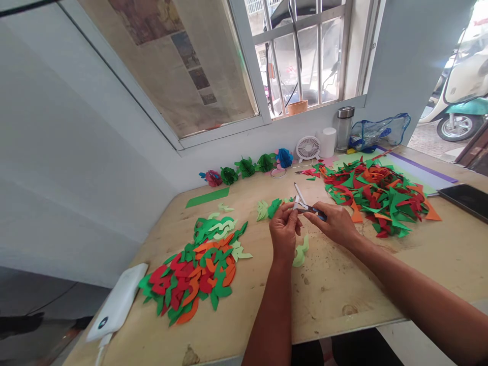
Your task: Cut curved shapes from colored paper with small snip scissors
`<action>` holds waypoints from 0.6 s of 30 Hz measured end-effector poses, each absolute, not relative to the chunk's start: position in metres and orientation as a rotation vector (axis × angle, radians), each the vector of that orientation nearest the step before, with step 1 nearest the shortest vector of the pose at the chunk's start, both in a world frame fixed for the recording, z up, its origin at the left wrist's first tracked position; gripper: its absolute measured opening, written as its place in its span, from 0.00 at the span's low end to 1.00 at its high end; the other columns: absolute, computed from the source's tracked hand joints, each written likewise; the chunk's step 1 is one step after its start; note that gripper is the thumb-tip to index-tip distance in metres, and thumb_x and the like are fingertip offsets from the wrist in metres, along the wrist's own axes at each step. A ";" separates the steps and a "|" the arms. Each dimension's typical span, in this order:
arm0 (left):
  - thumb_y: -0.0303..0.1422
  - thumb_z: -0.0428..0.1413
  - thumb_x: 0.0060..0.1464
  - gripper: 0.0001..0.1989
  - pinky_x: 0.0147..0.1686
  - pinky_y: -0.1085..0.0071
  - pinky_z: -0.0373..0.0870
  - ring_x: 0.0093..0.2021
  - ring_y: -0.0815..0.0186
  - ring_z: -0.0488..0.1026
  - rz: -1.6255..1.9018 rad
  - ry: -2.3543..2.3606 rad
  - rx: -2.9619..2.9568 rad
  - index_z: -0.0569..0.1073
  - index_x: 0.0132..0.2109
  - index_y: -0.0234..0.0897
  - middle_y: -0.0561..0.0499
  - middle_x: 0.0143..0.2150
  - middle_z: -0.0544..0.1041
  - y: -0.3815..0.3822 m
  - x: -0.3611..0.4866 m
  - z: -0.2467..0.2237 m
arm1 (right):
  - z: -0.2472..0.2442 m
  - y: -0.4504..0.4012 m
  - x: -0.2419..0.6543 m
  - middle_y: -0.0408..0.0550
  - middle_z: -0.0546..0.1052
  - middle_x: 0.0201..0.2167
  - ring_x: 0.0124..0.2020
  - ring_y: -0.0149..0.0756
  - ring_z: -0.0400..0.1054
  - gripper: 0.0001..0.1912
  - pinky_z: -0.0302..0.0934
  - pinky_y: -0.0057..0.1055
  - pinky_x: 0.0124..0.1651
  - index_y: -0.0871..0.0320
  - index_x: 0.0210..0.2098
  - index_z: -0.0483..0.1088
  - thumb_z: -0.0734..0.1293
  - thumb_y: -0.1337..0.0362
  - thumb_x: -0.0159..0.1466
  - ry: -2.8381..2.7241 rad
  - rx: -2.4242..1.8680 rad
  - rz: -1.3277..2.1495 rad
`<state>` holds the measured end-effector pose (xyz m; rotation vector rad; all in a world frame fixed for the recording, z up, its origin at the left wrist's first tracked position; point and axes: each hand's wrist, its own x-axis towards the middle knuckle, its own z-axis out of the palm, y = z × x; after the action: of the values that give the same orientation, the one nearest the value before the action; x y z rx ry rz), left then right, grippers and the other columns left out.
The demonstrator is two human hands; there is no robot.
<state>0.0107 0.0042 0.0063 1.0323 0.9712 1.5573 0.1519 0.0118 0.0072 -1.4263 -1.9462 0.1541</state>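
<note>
My left hand is closed on a small piece of white paper above the middle of the wooden table. My right hand grips the dark handle of a small cutting tool, whose metal end meets the paper at my left fingertips. Just behind my hands lies a white pen. Pale green cut pieces rest beside my left wrist, and more green pieces lie behind my left hand.
Cut red, orange and green shapes are heaped at left, scraps at right. A white power bank, a phone, a fan, a bottle and paper flowers stand or lie around the edges.
</note>
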 end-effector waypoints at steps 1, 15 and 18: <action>0.42 0.62 0.46 0.18 0.16 0.80 0.59 0.18 0.76 0.61 1.557 0.973 1.038 0.74 0.41 0.35 0.56 0.21 0.69 0.004 0.011 0.006 | 0.007 0.012 0.152 0.42 0.66 0.17 0.21 0.30 0.59 0.24 0.44 0.27 0.25 0.56 0.25 0.67 0.57 0.43 0.62 -1.949 -1.428 0.164; 0.42 0.61 0.47 0.26 0.17 0.80 0.58 0.18 0.77 0.60 1.528 0.931 1.082 0.71 0.52 0.36 0.55 0.24 0.71 0.003 0.011 0.006 | 0.006 0.013 0.152 0.42 0.66 0.17 0.21 0.30 0.59 0.23 0.45 0.26 0.26 0.56 0.25 0.67 0.57 0.44 0.62 -1.971 -1.380 0.172; 0.42 0.62 0.46 0.27 0.17 0.80 0.57 0.18 0.77 0.60 1.530 0.934 1.057 0.71 0.52 0.36 0.56 0.23 0.71 0.003 0.011 0.007 | 0.006 0.013 0.152 0.42 0.66 0.17 0.20 0.30 0.58 0.24 0.45 0.26 0.26 0.56 0.25 0.68 0.57 0.44 0.63 -1.973 -1.362 0.171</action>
<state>0.0112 0.0031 0.0074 1.0566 0.9338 1.5297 0.1521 0.0127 0.0059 -1.3624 -1.9732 0.1712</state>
